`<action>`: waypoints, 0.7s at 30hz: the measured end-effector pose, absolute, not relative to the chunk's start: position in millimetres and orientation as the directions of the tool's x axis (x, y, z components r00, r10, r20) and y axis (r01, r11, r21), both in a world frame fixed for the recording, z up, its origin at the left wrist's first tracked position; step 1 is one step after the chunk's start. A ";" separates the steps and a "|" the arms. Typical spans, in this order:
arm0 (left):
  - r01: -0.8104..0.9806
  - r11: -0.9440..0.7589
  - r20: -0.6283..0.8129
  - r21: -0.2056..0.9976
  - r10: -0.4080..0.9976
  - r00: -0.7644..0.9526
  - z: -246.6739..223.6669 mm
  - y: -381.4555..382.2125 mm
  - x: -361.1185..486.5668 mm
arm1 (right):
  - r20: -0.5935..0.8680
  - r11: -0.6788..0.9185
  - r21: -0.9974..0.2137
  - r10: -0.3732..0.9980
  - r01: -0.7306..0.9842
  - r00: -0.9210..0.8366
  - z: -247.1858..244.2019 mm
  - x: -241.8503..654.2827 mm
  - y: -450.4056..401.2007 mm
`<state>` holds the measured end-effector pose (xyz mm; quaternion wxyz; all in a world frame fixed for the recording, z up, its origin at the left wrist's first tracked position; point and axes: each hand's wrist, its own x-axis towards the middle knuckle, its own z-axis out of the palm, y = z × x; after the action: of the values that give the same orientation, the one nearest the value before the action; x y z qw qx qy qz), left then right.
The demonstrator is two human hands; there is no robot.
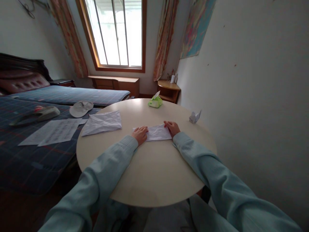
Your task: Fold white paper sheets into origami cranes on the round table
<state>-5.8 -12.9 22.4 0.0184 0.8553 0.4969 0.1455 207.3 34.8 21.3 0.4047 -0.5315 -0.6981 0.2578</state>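
Observation:
A creased strip of folded white paper [158, 132] lies on the round table [154, 174] between my hands. My left hand [140, 134] rests on its left end, palm down, fingers laid flat over the paper. At the opposite end, my right hand [172, 129] has its fingers bent and closed on the paper's edge, with the thumb hidden. Off to the left, a stack of larger creased white paper [103, 122] sits near the table's rim. A small folded paper figure [194, 117] stands at the right side of the table.
Toward the far edge of the table is a green tissue pack [155, 101] with a tissue sticking out. Left of the table, a bed [29, 167] holds printed sheets [54, 131], a cap [81, 109] and a bag-like item [45, 113]. A wall [260, 106] rises close on the right.

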 end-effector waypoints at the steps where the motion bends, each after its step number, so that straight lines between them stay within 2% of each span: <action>1: 0.836 -0.516 0.246 0.185 0.848 0.469 22.2 -12.3 -6.0 | 0.318 0.311 -0.746 0.943 0.589 -0.095 22.8 206.9 33.8; 4: 0.806 -0.558 0.242 0.198 0.824 0.512 22.3 -10.9 -6.4 | 0.364 0.370 -0.628 0.917 0.684 -0.163 26.6 206.6 30.7; 6: 0.799 -0.569 0.210 0.196 0.820 0.533 23.1 -10.9 -6.7 | 0.349 0.411 -0.599 0.906 0.687 -0.238 27.0 206.9 29.5; 12: 0.831 -0.527 0.149 0.179 0.849 0.507 25.7 -12.3 -8.6 | 0.368 0.417 -0.632 0.903 0.653 -0.221 22.0 207.3 31.0; 16: 0.855 -0.493 0.144 0.161 0.869 0.474 23.6 -10.5 -10.9 | 0.323 0.404 -0.642 0.913 0.651 -0.248 21.7 206.9 30.3; 21: 0.864 -0.480 0.146 0.149 0.875 0.461 20.2 -7.9 -12.5 | 0.285 0.455 -0.590 0.890 0.667 -0.355 24.8 207.0 26.5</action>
<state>-12.5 -7.9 20.2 0.0266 0.8543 0.5091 0.1012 207.0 26.5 24.8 0.2933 -0.4861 -0.8010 0.1901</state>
